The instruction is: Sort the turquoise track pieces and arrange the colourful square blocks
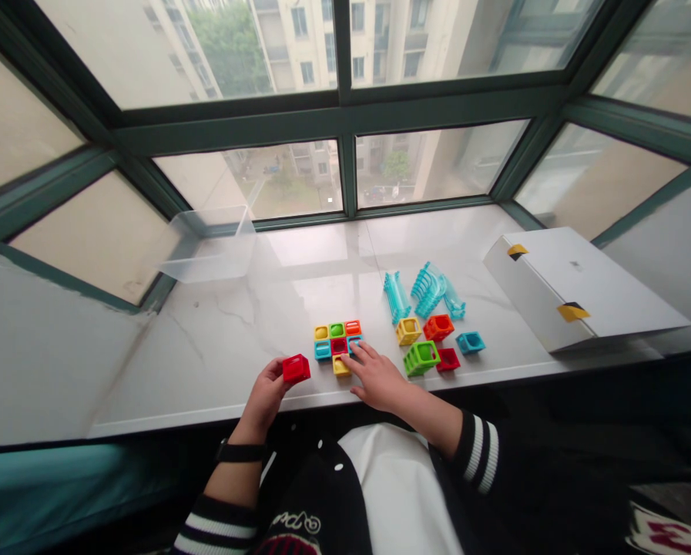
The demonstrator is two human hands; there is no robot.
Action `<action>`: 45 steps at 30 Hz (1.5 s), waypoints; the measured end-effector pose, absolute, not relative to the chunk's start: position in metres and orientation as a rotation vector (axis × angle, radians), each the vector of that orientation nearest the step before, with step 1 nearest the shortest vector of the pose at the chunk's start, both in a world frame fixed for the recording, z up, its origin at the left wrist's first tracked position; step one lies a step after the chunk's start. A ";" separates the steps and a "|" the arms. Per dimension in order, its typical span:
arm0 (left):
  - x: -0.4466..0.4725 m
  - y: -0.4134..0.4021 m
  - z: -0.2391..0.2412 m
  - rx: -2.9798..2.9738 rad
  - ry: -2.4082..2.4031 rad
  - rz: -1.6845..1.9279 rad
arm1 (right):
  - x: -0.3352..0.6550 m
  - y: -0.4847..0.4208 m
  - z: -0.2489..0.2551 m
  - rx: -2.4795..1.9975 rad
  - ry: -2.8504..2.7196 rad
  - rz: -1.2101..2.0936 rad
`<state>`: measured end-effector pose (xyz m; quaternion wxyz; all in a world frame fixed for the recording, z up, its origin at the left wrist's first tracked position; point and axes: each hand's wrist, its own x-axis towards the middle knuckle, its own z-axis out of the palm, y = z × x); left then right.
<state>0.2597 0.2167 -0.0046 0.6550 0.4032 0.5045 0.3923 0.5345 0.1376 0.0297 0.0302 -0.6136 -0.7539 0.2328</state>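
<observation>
My left hand [269, 391] pinches a red toy block [296, 368] just left of a group of small cube blocks on the white sill. That group has yellow, green and orange-red blocks at the back, with a light blue block [323, 350] and a dark red block [339, 345] in the row before them. A yellow block [340, 365] sits at the front. Fingers spread, my right hand [375, 375] rests on the right side of the group, touching the front yellow block and partly covering a blue block [353, 340].
Right of the group stand loose blocks: yellow [408, 331], orange [438, 327], green [421, 358], red [447, 360] and blue [471, 342]. Clear turquoise track pieces [397, 297] lie behind them. A translucent bin [212, 254] is back left; a white box [581, 289] stands right.
</observation>
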 end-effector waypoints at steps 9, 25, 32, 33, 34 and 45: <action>0.302 0.210 0.005 0.803 1.005 0.902 | 0.533 0.132 0.047 -1.647 -1.976 0.660; 0.359 0.206 0.041 1.036 0.732 0.891 | 0.556 0.118 0.101 -1.198 -1.692 0.671; 0.372 0.200 0.055 1.186 0.717 0.840 | 0.565 0.111 0.108 -1.140 -1.654 0.562; 0.371 0.200 0.056 1.216 0.725 0.840 | 0.567 0.111 0.109 -1.145 -1.648 0.529; 0.369 0.201 0.056 1.240 0.726 0.842 | 0.568 0.111 0.109 -1.154 -1.641 0.498; 0.365 0.197 0.078 1.624 0.623 0.853 | 0.577 0.111 0.109 -1.183 -1.717 0.352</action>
